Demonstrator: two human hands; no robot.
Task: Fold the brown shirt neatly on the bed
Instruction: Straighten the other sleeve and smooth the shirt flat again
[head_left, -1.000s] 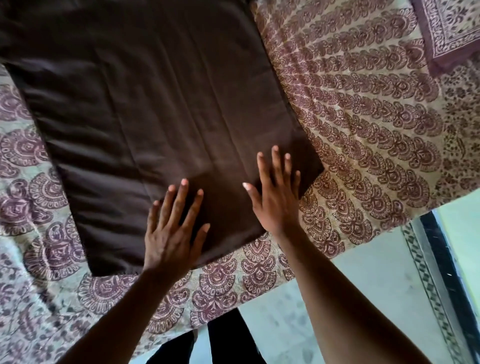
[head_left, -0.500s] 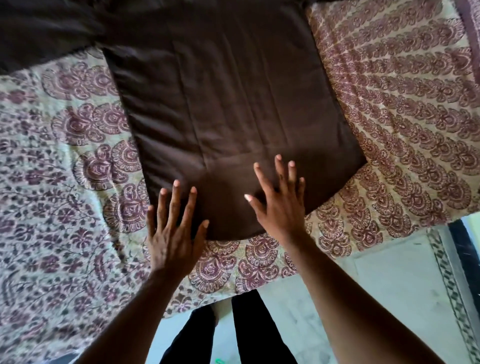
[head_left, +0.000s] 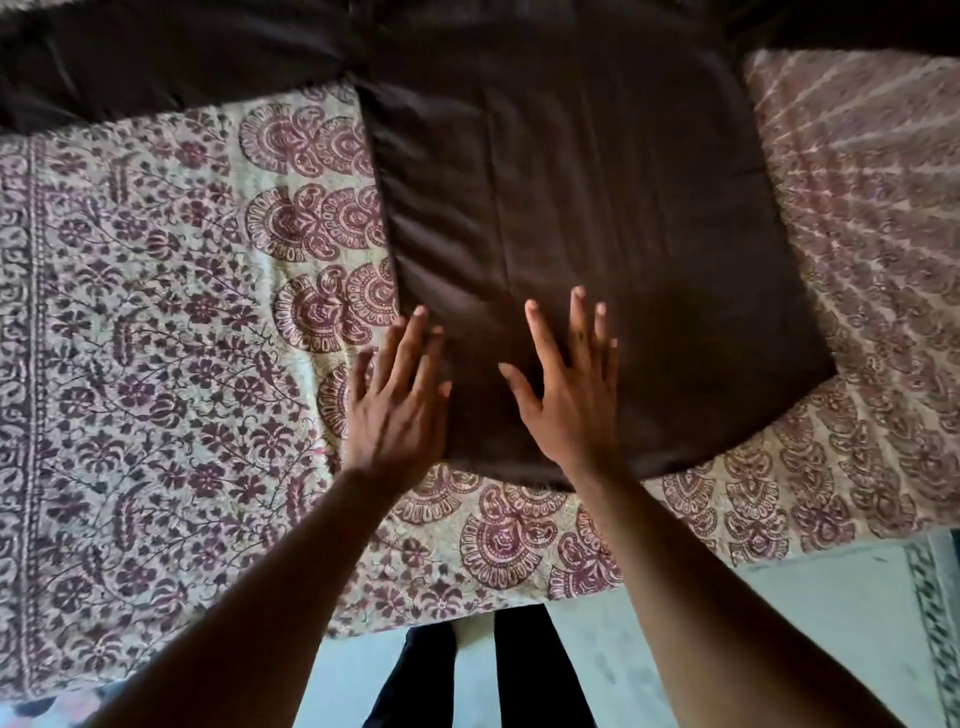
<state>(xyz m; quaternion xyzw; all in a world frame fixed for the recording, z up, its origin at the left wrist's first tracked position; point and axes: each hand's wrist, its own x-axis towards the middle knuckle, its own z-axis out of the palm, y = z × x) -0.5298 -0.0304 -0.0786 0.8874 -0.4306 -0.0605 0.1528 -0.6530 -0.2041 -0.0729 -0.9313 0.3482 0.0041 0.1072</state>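
- Left hand (head_left: 397, 410): straight, spread fingers lie across the brown shirt (head_left: 597, 208)'s left edge.
- Right hand (head_left: 569, 400): flat, released, shirt under its fingers.

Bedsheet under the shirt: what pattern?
Maroon paisley and floral print on cream bedsheet, head view.

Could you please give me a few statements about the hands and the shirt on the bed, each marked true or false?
1. The right hand lies flat on the brown shirt with straight fingers. True.
2. The left hand grips a bunched sleeve. False: it is open, at the shirt's left edge, partly over the bedspread.
3. The shirt is rolled into a ball. False: it lies spread flat.
4. The bedspread has a maroon floral print. True.
5. The shirt hangs over the bed's near edge. False: its hem lies on the bedspread.
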